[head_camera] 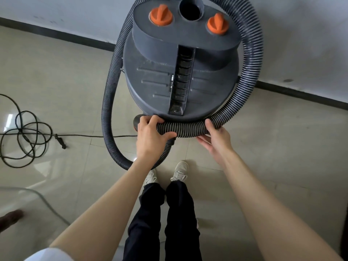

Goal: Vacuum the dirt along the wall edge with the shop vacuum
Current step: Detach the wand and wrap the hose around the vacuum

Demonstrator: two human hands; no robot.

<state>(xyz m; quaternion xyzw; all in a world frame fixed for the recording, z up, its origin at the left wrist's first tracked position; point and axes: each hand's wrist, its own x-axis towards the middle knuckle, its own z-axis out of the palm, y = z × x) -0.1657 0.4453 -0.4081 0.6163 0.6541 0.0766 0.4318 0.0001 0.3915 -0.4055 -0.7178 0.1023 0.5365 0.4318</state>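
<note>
Shop vacuum [180, 76], upper centre of frame, stands on the tiled floor [66, 72] against the wall [301, 44]; its top is cut off. Ribbed hose [186, 129] loops around it, its far end hidden. Left hand [150, 132] grip curled round the hose; right hand [216, 138] cups it, fingers beneath. Black cord [26, 132] tangled at left.

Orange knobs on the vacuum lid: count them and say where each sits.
2. One orange knob sits left of the open port, the other right of it. None seems hidden.
</note>
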